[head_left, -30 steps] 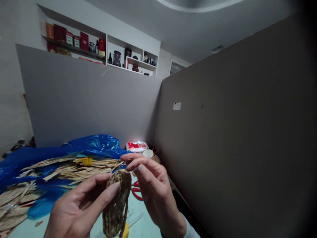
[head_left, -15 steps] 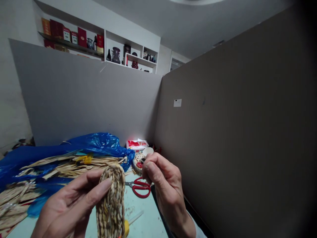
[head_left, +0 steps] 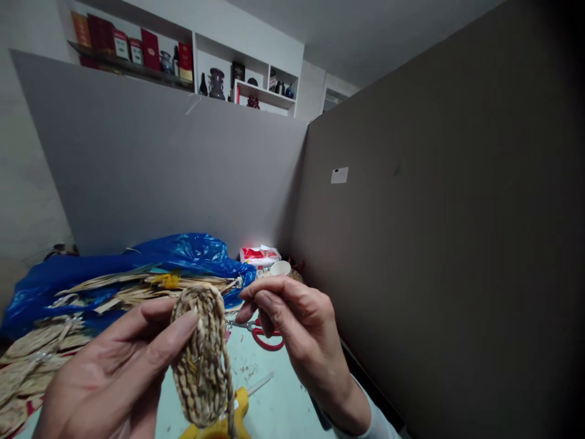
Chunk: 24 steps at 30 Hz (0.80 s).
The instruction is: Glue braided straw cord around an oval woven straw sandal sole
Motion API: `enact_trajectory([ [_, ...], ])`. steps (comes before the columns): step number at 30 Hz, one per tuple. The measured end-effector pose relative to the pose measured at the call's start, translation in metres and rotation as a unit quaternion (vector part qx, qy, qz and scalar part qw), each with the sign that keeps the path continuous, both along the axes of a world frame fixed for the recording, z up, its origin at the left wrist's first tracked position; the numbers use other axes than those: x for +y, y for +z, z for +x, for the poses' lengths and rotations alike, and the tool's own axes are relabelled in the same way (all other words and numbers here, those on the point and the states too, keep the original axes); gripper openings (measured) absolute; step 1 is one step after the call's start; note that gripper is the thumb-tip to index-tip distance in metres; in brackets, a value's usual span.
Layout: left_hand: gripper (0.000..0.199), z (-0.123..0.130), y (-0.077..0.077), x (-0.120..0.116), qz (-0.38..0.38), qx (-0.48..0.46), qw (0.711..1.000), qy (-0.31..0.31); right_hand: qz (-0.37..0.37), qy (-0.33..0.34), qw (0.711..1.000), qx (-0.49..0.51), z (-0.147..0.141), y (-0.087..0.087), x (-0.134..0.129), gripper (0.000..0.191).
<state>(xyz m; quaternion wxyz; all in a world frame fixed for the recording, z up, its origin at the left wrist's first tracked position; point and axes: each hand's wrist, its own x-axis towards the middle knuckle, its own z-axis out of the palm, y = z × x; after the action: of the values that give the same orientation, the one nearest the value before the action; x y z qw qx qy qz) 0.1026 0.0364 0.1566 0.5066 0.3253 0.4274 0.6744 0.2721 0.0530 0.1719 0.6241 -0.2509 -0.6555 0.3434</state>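
My left hand pinches a flat oval piece of braided straw between thumb and fingers, near its upper left edge. The piece is held upright, and a loose braid end hangs down its right side. To its right, my right hand is raised with thumb and index finger nearly together; anything between them is too small to make out. Behind those fingers lie red-handled scissors, partly hidden. Below the straw piece is a yellow tool with a pale rod sticking out of it.
Bundles of dry straw strips lie on a blue plastic bag at the left. A packet of tissues and a white cup stand at the back. Grey partitions enclose the pale green table, which has small scraps on it.
My right hand has moved left toward the straw piece, its fingers reaching leftward. The piece has shifted slightly up and left, and more of the yellow tool shows. The camera view has tilted down a little.
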Motion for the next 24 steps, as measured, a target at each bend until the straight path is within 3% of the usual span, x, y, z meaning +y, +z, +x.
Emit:
enact_trajectory([
  [6,0.025,0.002,0.005,0.000,0.027,0.051,0.998,0.033,-0.003,0.006,1.000,0.020,-0.001,0.000,0.003,0.017],
  [10,0.026,0.004,0.007,0.001,0.029,0.052,0.997,0.040,0.022,-0.065,0.998,-0.011,-0.001,-0.003,0.003,0.015],
  [13,0.026,0.002,0.006,0.000,0.019,0.020,0.999,0.028,0.009,-0.093,0.996,0.002,-0.001,-0.010,0.006,0.031],
  [18,0.019,-0.003,0.004,0.000,0.020,0.003,1.000,0.021,-0.008,-0.094,0.995,0.041,-0.003,-0.021,0.015,0.049],
  [24,0.025,0.002,0.007,0.003,-0.004,-0.001,1.000,0.021,-0.022,-0.054,0.998,-0.032,-0.005,-0.014,0.016,0.054],
])
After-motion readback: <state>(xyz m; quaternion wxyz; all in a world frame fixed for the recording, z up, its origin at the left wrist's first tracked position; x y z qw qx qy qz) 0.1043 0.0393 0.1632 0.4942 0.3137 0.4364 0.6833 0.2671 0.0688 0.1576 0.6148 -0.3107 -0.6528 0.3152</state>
